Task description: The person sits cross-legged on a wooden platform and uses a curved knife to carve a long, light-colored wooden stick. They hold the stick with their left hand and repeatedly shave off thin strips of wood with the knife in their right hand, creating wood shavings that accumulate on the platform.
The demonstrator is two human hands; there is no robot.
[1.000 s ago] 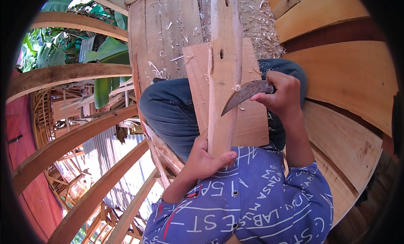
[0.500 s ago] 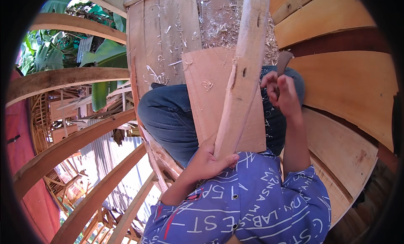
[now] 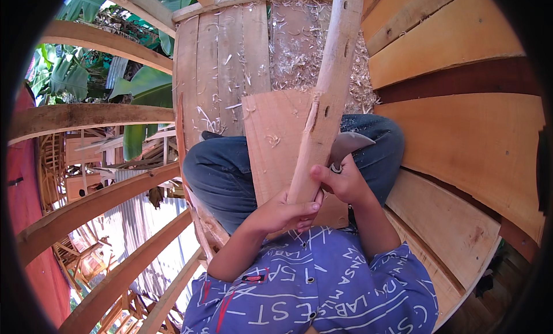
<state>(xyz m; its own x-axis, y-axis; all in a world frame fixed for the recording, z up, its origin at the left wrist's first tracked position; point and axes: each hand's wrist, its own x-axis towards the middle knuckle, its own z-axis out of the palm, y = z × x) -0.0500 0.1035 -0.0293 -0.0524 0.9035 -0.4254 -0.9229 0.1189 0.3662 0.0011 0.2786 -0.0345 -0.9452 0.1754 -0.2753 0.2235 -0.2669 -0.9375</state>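
Observation:
A long, pale length of wood (image 3: 328, 106) runs from near my waist away to the far edge, its left side rough with a raised, torn strip. My left hand (image 3: 288, 212) is closed around its near end. Beside its right face, my right hand (image 3: 344, 181) grips a knife with a broad, curved grey blade (image 3: 352, 143); the handle is hidden in the fist, and the thumb lies against the wood. Under the wood, a flat light-brown board (image 3: 268, 161) rests across my lap, with a few curled shavings on it.
My crossed legs (image 3: 222, 170) are in dark jeans. Beyond them, the plank floor (image 3: 222, 63) is strewn with shavings. Curved wooden ribs (image 3: 98, 201) stand at the left, with plants and corrugated metal sheets outside. Wide orange-brown planks (image 3: 461, 132) form the right side.
My right hand and the knife have come in leftward and nearer, from well right of the wood to against it. My left hand keeps its hold; the view has shifted slightly.

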